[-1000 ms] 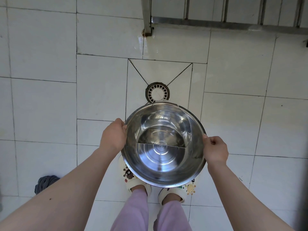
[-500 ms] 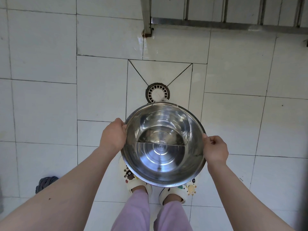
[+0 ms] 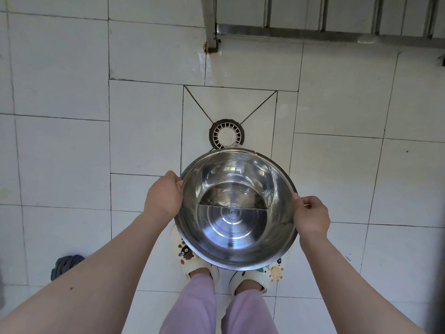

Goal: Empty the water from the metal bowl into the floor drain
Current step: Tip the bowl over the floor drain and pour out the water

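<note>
Much as a second ago: metal bowl [image 3: 231, 237] held over the slippers [image 3: 272, 273], tipped away, far rim just short of the floor drain [image 3: 227, 135]. Left hand [image 3: 163, 197] curled round the left rim, right hand [image 3: 311, 216] pinching the right rim, each grip closed on the bowl. Water [image 3: 231, 196] pooled against the far wall, waterline barely shifted.
</note>
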